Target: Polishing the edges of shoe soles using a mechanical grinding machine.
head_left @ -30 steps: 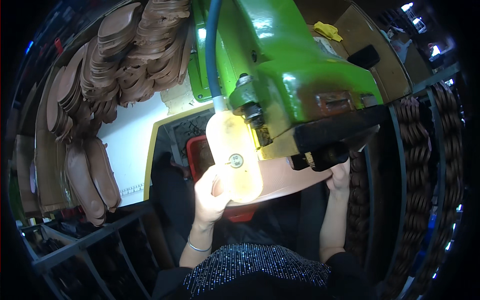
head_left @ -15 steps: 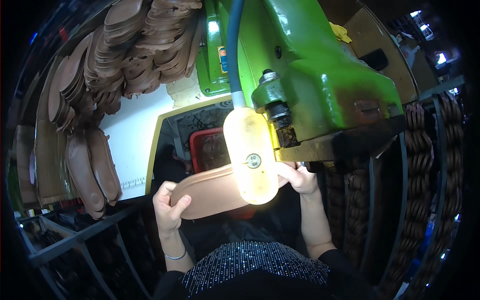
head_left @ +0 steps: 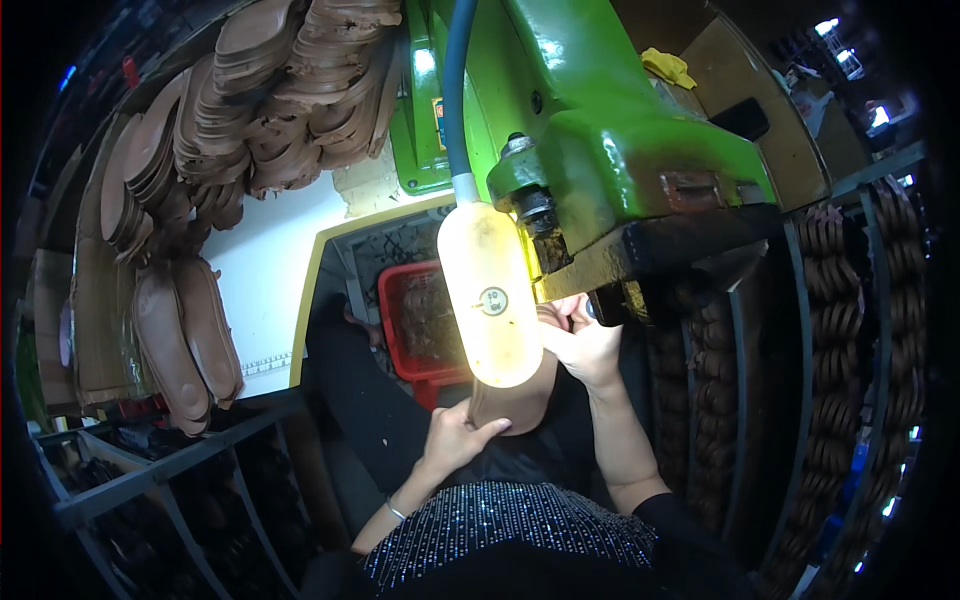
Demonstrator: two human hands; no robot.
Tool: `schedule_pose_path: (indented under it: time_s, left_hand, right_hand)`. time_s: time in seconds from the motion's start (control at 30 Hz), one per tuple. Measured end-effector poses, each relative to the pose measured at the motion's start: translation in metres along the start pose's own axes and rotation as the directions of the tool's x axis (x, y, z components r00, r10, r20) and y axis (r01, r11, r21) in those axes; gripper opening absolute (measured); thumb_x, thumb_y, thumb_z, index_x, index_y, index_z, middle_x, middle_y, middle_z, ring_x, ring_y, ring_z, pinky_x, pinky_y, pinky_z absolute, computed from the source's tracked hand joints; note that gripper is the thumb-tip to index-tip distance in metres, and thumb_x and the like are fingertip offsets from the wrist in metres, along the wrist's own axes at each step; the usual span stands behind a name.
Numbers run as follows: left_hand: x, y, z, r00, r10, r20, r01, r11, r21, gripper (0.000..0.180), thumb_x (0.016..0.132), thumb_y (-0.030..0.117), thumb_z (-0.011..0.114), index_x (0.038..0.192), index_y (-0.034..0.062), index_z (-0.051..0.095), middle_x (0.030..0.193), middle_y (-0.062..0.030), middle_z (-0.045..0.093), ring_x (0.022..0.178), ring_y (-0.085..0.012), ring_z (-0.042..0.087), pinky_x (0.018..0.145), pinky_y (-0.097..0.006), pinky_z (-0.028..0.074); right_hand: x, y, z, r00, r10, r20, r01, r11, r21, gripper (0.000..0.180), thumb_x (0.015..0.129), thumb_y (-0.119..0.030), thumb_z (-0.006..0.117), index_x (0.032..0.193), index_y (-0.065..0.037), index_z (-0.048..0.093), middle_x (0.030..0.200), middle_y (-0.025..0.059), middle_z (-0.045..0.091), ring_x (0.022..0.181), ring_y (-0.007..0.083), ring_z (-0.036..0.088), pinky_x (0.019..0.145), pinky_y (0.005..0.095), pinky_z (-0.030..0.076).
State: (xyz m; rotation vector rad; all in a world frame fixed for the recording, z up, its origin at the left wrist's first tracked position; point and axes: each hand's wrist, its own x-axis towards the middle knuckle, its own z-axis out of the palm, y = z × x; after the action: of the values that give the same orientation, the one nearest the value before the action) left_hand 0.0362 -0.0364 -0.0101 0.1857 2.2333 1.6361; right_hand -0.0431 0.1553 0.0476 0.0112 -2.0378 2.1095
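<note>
A brown shoe sole (head_left: 518,412) is held between my two hands, below the head of a green machine (head_left: 640,150). My left hand (head_left: 452,440) is closed on its near end, with the thumb on top. My right hand (head_left: 592,352) grips the sole farther up, close under the machine's dark metal arm. A glowing oblong lamp (head_left: 490,300) on a blue-grey hose hangs in front and hides the sole's middle and part of my right fingers.
Beyond my lap sits a red basket (head_left: 388,335) with brownish scraps. To the left are piles of brown soles (head_left: 250,50) and a separate pair of soles (head_left: 170,345) by a white board (head_left: 270,270). Racks of soles (head_left: 835,340) stand at right, a grey metal frame (head_left: 170,475) at left.
The sole has swung from lying crosswise to pointing away from me. My left hand has moved right and nearer my body; my right hand has shifted slightly left under the machine head.
</note>
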Motion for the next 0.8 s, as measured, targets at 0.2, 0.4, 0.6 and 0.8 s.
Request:
schedule_pose_path:
  time_s: [0.2, 0.4, 0.6, 0.8]
  left_hand:
    - [0.019, 0.027, -0.047, 0.92, 0.289, -0.264, -0.193, 0.922, 0.337, 0.024, 0.063, 0.008, 0.08, 0.083, 0.0014, 0.067, 0.07, -0.0105, 0.062, 0.051, -0.0146, 0.054, 0.045, -0.024, 0.043]
    - [0.045, 0.055, -0.051, 0.731, 0.604, -0.318, -0.473, 0.784, 0.401, 0.024, 0.058, -0.004, 0.074, 0.08, 0.0009, 0.066, 0.068, -0.0087, 0.061, 0.059, -0.0222, 0.055, 0.052, -0.029, 0.045]
    - [0.05, 0.053, -0.041, 0.794, 0.547, -0.265, -0.457, 0.824, 0.334, 0.024, 0.064, -0.004, 0.073, 0.088, -0.0016, 0.068, 0.075, -0.0118, 0.068, 0.069, -0.021, 0.068, 0.07, -0.027, 0.051]
    - [0.061, 0.08, -0.043, 0.776, 0.606, -0.175, -0.49, 0.754, 0.439, 0.036, 0.064, 0.012, 0.083, 0.091, -0.0005, 0.062, 0.081, -0.0112, 0.063, 0.074, -0.0232, 0.062, 0.068, -0.031, 0.05]
  right_hand:
    - [-0.009, 0.002, -0.061, 0.997, -0.057, -0.057, 0.052, 0.995, -0.09, 0.046, 0.074, -0.003, 0.075, 0.111, 0.001, 0.047, 0.088, 0.0042, 0.06, 0.071, 0.0053, 0.053, 0.063, 0.0168, 0.044]
    - [-0.019, 0.007, -0.085, 0.983, -0.058, -0.171, 0.063, 0.998, 0.02, 0.029, 0.085, -0.009, 0.065, 0.111, 0.0, 0.057, 0.09, 0.0054, 0.059, 0.074, 0.0086, 0.056, 0.058, 0.0195, 0.048]
    - [-0.022, 0.002, -0.101, 0.969, -0.094, -0.23, 0.096, 0.995, -0.001, 0.029, 0.085, -0.01, 0.065, 0.111, 0.0, 0.056, 0.091, 0.0051, 0.059, 0.074, 0.0093, 0.056, 0.058, 0.0204, 0.049]
    - [-0.02, -0.002, -0.094, 0.962, -0.069, -0.263, 0.077, 0.997, 0.022, 0.03, 0.087, -0.012, 0.063, 0.11, 0.003, 0.052, 0.091, 0.0071, 0.062, 0.069, 0.009, 0.057, 0.054, 0.0193, 0.047]
